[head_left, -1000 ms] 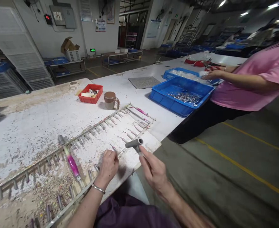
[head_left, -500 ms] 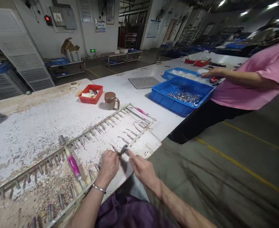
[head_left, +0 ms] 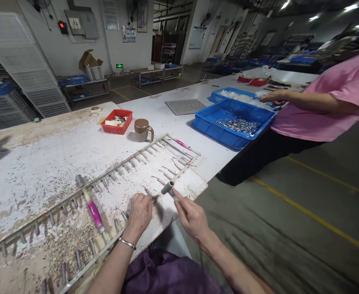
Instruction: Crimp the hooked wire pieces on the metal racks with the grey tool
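My left hand (head_left: 140,212) is closed in a fist over the near rail of a long metal rack (head_left: 118,165). What its fingers hold is hidden; thin dark bits stick out beside its knuckles. My right hand (head_left: 193,214) has curled fingers, with the index finger against a short grey metal tube (head_left: 168,187), whose open end faces up and right. The tube slants just right of my left hand. Short pegs, some with thin hooked wires, line the rack. A pink and yellow rod (head_left: 94,212) lies across it on the left.
A brown mug (head_left: 142,130) and a red bin (head_left: 117,121) stand beyond the rack. Farther right, a blue crate (head_left: 211,130) holds small shiny metal parts. A person in a pink shirt (head_left: 335,94) stands behind it. Loose chips litter the white table (head_left: 45,155).
My right hand and the grey tube have moved a little right, away from my left hand. My left hand stays in place. The other person's hand has shifted slightly.
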